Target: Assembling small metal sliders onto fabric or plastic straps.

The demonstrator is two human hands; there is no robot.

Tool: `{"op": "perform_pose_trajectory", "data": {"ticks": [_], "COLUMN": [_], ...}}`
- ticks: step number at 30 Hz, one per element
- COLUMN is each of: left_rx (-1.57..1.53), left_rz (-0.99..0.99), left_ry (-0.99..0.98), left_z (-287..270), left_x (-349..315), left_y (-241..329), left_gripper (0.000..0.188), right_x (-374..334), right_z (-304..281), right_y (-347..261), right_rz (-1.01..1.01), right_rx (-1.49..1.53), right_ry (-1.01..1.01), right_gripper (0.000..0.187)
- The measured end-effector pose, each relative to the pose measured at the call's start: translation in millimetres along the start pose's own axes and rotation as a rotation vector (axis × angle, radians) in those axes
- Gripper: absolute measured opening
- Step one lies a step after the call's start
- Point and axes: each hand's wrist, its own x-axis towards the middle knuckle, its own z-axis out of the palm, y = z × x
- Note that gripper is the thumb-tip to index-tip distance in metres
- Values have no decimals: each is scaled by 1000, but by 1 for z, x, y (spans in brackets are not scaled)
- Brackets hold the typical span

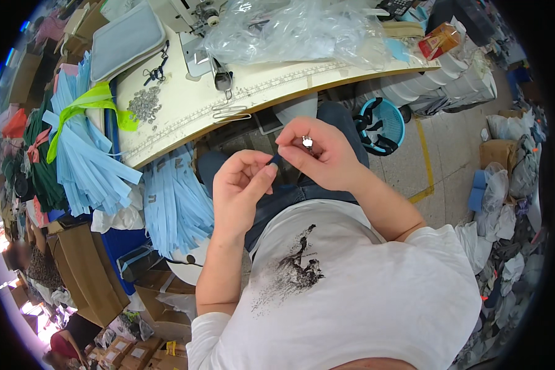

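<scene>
My left hand is raised over my lap, thumb and forefinger pinched on a small dark blue strip. Close beside it on the right, my right hand is curled, its fingertips near the other end of that strip. A small shiny metal piece shows within the curled right fingers; its exact kind is too small to make out. Whether the right fingertips also grip the strip is unclear. Ahead of both hands runs the table edge, with a bent wire piece on it.
A pile of small grey metal pieces lies on the table, near black scissors and clear plastic bags. Light blue strips hang at the left, more strips below the edge. A blue basket stands on the floor.
</scene>
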Motion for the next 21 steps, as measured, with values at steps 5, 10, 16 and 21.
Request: {"op": "perform_pose_trajectory", "data": {"ticks": [5,10,16,21], "left_rx": [30,-5,101,233], "left_rz": [-12,-18,120,236], "left_ry": [103,180,123,71], "left_z": [3,7,6,-1], "left_x": [2,1,1,1], "left_y": [-2,-5,-14,-19], "left_gripper": [10,11,15,18], "right_x": [6,4,-6,4], "right_z": [2,8,11,-1], "right_y": [5,18,6,9], "right_rz": [-431,-707,-87,62], "right_rx": [-518,-604,-233,80], "right_ry": [65,145,78,-88], "right_gripper": [20,21,17,17]}}
